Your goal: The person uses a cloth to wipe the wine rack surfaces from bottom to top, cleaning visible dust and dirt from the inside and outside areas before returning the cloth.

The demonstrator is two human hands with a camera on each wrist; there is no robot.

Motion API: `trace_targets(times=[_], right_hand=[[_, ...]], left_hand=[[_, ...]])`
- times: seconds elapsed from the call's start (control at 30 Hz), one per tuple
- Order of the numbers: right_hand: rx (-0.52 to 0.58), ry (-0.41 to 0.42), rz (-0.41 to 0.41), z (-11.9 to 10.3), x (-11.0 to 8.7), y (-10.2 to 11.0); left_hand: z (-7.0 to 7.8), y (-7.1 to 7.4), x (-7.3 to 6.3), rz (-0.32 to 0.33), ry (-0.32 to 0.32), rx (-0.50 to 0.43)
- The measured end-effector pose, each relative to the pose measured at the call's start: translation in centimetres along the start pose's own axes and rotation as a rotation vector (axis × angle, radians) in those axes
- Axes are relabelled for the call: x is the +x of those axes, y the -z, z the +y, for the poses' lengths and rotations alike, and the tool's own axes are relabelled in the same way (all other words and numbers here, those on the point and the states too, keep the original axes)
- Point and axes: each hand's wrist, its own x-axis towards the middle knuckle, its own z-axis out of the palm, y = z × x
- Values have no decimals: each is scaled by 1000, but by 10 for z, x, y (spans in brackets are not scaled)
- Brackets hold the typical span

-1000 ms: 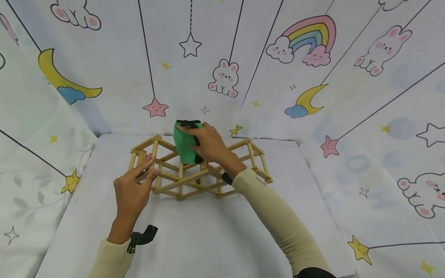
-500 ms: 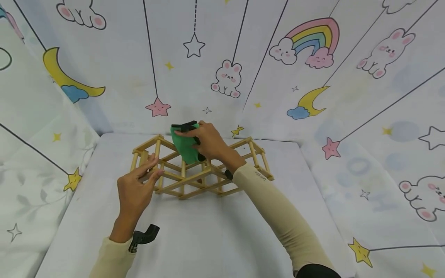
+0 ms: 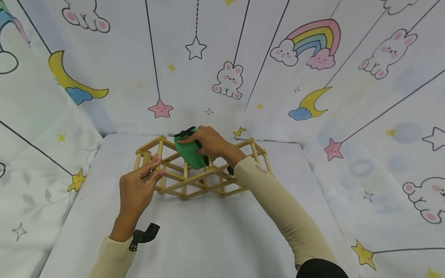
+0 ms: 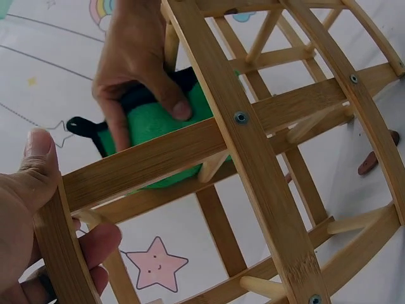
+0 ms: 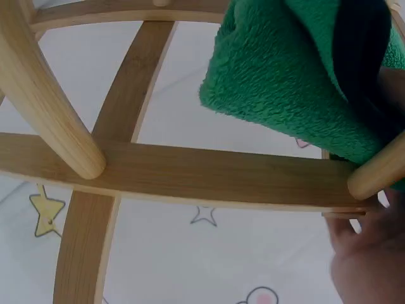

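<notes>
A slatted wooden rack (image 3: 189, 180) with round dowels stands on the white table. My left hand (image 3: 137, 191) grips its left end; in the left wrist view the thumb of this left hand (image 4: 19, 209) lies on one side of an end slat, its fingers on the other. My right hand (image 3: 212, 143) holds a folded green cloth (image 3: 191, 154) with black edging against the rack's upper part. In the left wrist view, the cloth (image 4: 158, 126) lies behind a slat, pinched by the right hand (image 4: 136, 57). Fuzzy pile shows on the cloth (image 5: 272, 76) in the right wrist view.
The white tabletop (image 3: 208, 231) extends in front of the rack. Behind it rises a pale backdrop (image 3: 264, 85) printed with rabbits, stars and moons. A small reddish-brown object (image 4: 370, 161) shows beyond the rack; its kind is unclear.
The cloth has tilted, its black-edged top now lower and slanting. My right hand has shifted slightly downward with it. The left hand keeps its hold, and the head view has shifted a little.
</notes>
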Motion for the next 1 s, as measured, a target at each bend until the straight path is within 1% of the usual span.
trace_targets(times=[0.03, 0.13, 0.17, 0.2, 0.3, 0.33, 0.37, 0.4, 0.43, 0.5, 0.53, 0.57, 0.6, 0.63, 0.67, 0.73, 0.77, 0.8, 0.83, 0.93, 0.97, 1.0], right_hand=[[3, 3, 18, 0, 1, 1], [43, 17, 150, 1, 1, 1], [57, 16, 166, 2, 1, 1], [55, 7, 153, 3, 1, 1], [2, -10, 6, 4, 1, 1], [-24, -4, -33, 4, 1, 1], [-56, 8, -49, 4, 1, 1], [-71, 20, -33, 4, 1, 0], [-72, 27, 12, 4, 2, 0], [-53, 39, 149, 4, 2, 0], [-31, 43, 205, 4, 2, 1], [-14, 44, 236, 4, 2, 1], [2, 39, 231, 3, 1, 2], [-2, 31, 191, 3, 1, 3], [-3, 27, 133, 3, 1, 3], [-45, 32, 18, 2, 1, 4], [-69, 37, -12, 2, 1, 4], [-75, 47, -6, 2, 2, 3], [-68, 56, 35, 2, 2, 3], [-22, 58, 256, 1, 1, 2], [5, 54, 296, 1, 0, 2], [27, 53, 302, 1, -1, 2]], left_hand=[[1, 0, 0, -2, 6, 11], [0, 0, -1, -5, 13, 12], [0, 0, -1, -7, 14, 8], [-1, -1, -1, -8, 15, 3], [-2, -1, 0, -9, 8, -7], [-2, -1, 0, -8, 7, -9], [-2, -2, 0, -7, 7, -14], [-2, -2, 0, -7, 10, -17], [-2, -2, 0, -9, 11, -21], [-1, -2, 0, -13, 20, -30], [-1, -3, 0, -16, 22, -35], [-1, -3, 0, -18, 24, -38], [-1, -3, 0, -19, 25, -37], [-1, -3, 0, -18, 24, -38], [-1, -2, 0, -16, 25, -36], [-1, -2, 0, -13, 30, -38], [0, -2, 0, -12, 33, -38], [0, -1, 0, -10, 37, -38], [0, -1, 0, -10, 41, -40], [0, -2, -1, -10, 47, -48], [0, -2, -1, -11, 47, -48], [0, -2, -1, -10, 46, -49]])
